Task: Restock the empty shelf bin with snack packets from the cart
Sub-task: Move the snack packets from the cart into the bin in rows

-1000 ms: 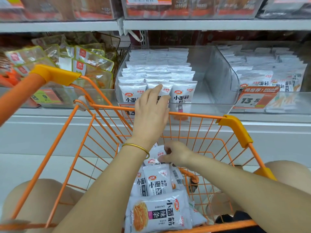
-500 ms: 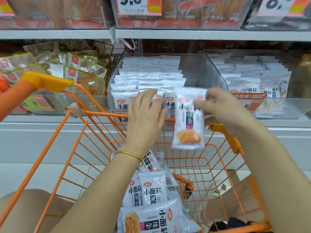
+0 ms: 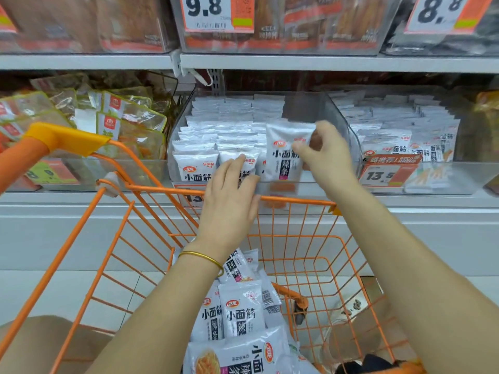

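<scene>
A clear plastic shelf bin point(image 3: 339, 122) holds rows of white snack packets point(image 3: 216, 130) on its left side; its right part is bare. My right hand point(image 3: 324, 155) pinches one white snack packet point(image 3: 283, 155) by its top edge, upright, at the front right of the rows. My left hand point(image 3: 229, 195) lies with straight fingers against the front packets in the bin. The orange wire cart point(image 3: 297, 203) stands under my arms, with several more white packets point(image 3: 240, 311) piled in its bottom.
A neighbouring bin on the right point(image 3: 405, 130) holds the same white packets behind a 13.5 price tag point(image 3: 386, 171). Clear green-edged packets point(image 3: 118, 122) fill the bin on the left. The shelf above point(image 3: 297, 62) carries dark packets and price labels. White floor lies below.
My right hand took a packet out of the cart, lifted it and brought it forward into the bin's front row. My left hand has stayed against the front packets.
</scene>
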